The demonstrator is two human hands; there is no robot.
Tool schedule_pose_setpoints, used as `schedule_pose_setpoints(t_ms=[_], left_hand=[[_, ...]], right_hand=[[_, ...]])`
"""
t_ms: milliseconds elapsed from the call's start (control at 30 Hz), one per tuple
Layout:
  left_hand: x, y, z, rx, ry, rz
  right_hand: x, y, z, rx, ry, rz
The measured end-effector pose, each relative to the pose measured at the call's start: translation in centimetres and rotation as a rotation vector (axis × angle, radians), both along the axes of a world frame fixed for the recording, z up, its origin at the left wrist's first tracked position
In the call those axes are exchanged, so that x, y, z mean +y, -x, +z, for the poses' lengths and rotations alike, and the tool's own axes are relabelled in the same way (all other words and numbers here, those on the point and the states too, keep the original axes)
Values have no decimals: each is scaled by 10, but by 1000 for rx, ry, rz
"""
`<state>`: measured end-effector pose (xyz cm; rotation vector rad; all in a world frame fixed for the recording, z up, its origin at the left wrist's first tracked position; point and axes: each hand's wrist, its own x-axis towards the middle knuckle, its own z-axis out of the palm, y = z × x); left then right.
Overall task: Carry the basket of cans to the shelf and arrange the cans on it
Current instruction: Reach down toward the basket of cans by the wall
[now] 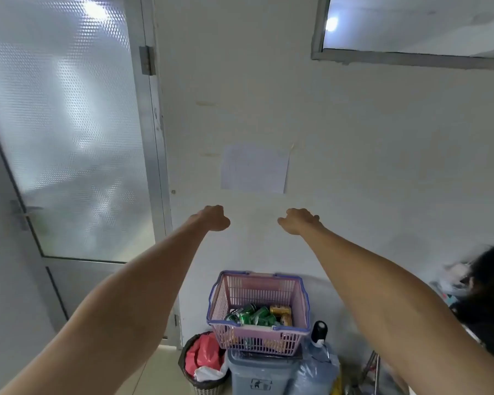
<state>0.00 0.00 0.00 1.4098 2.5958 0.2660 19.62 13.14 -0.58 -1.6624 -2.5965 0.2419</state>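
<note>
A pink plastic basket (pixel 258 292) with a purple rim and folded handles stands on top of a grey bin against the wall. Several green and gold cans (pixel 258 315) lie in its bottom. Both my arms are stretched forward, well above the basket. My left hand (pixel 213 218) is curled into a loose fist and holds nothing. My right hand (pixel 298 220) hangs with its fingers bent downward, also with nothing in it. No shelf is in view.
The grey bin (pixel 257 372) stands between a black mesh wastebasket (pixel 203 366) with red and white bags and a large water bottle (pixel 320 357). A frosted glass door (pixel 69 132) is at the left. A person's dark hair (pixel 491 289) shows at the right edge.
</note>
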Motion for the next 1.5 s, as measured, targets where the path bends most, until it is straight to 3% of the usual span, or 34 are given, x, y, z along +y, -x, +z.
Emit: schedule_pose_setpoints(t_ms=[533, 1500], left_hand=[[32, -2, 21, 59, 42, 62], [104, -4, -1, 69, 103, 33]], right_hand=[[40, -2, 11, 1, 47, 14], [89, 0, 3, 14, 110, 30]])
